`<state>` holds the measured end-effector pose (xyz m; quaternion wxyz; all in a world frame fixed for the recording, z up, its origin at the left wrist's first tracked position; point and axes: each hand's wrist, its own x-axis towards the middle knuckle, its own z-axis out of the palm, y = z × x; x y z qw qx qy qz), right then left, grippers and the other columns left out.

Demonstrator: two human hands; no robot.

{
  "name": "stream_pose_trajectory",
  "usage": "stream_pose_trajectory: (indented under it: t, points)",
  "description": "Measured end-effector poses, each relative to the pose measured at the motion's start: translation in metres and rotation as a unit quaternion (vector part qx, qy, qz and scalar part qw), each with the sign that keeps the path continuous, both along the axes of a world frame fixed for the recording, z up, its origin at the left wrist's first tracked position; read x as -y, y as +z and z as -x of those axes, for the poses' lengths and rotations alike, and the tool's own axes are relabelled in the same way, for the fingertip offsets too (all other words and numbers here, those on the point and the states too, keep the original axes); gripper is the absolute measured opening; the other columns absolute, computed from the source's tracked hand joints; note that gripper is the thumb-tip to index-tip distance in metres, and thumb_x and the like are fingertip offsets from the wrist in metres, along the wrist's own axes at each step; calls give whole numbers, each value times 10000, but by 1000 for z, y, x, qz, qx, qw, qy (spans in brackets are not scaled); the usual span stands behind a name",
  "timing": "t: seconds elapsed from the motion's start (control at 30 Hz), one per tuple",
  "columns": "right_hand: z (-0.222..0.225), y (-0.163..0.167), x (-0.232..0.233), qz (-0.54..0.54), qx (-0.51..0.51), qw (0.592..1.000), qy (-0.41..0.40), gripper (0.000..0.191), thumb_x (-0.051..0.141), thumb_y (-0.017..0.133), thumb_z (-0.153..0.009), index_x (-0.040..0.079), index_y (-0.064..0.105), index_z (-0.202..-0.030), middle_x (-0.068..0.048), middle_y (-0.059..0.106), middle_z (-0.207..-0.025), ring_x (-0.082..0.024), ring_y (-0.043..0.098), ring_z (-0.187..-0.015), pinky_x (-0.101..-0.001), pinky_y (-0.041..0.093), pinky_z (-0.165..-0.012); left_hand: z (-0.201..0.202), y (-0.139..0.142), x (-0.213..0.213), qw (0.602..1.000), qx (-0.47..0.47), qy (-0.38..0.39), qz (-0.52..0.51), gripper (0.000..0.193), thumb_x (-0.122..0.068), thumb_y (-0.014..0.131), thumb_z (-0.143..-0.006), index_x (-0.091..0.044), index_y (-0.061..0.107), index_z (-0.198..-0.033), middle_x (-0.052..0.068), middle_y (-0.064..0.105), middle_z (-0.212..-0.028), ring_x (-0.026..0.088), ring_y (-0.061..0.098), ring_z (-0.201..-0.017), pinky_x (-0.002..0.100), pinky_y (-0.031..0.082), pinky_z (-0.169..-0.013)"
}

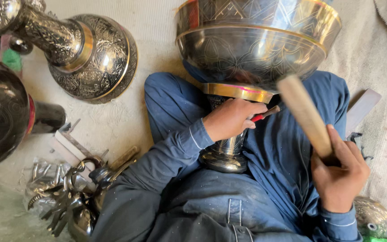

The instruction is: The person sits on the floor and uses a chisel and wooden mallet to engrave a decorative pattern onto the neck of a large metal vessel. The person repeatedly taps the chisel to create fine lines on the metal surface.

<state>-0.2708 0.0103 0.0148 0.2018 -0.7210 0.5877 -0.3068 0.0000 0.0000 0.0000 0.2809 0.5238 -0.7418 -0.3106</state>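
Engraved metal goblet-shaped vessel (251,45) fills the upper middle of the view. Wide bowl up top, brass band under it, narrow stem running straight down to a round foot resting in the lap of the person in blue work clothes (274,188). Long axis of the vessel: roughly vertical in frame, bowl away from the body, foot toward it.

Left hand (229,118) is the nearer one: curled around the stem just below the brass band, pinching a slim red-handled tool (265,114) whose tip points toward the stem. Right hand (339,177) sits lower right, well apart from the vessel, fist closed around a wooden handle (305,114) that slants up-left toward the bowl's underside; its upper end is motion-blurred, head not discernible.

Count: three more large engraved vessels — one lying on its side upper left (90,54), one dark body at the left edge (1,116), one rounded piece partly visible lower right (375,219). One heap of small metal tools (68,197) lower left on the cloth-covered floor (381,54); number in heap cannot be told.
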Motion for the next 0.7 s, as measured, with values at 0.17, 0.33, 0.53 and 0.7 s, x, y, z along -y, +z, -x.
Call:
stream_pose_trajectory:
  t: [0.17,0.33,0.53,0.7]
  points:
    - [6,-6,2,17,34,998,57,609,-77,729,-817,60,687,-1409,-92,592,-862,-159,574,-715,-281,474,-713,-1,-4,-3,1000,-18,9,-15,290,-77,816,-784,-82,620,-999,112,680,-833,358,689,-822,445,514,-692]
    - [7,-7,4,29,24,996,87,657,-75,698,-774,53,686,-1418,-98,585,-878,-174,576,-738,-318,484,-740,0,-9,-5,999,-38,17,10,317,-80,810,-777,-86,639,-1045,114,703,-863,351,701,-845,441,524,-716]
    - [3,0,6,39,-19,994,104,651,-94,707,-732,32,708,-1371,-134,595,-868,-212,591,-717,-344,500,-726,-4,-16,-11,998,-39,40,37,432,-104,814,-793,-51,608,-1170,168,698,-950,392,688,-912,461,525,-750]
    - [-4,-7,15,34,-12,997,66,597,-101,751,-788,-10,699,-1376,-160,617,-889,-271,607,-759,-361,497,-756,-7,-20,-17,992,-80,96,5,490,-124,770,-865,-57,577,-1311,181,699,-1052,365,713,-928,445,555,-801]
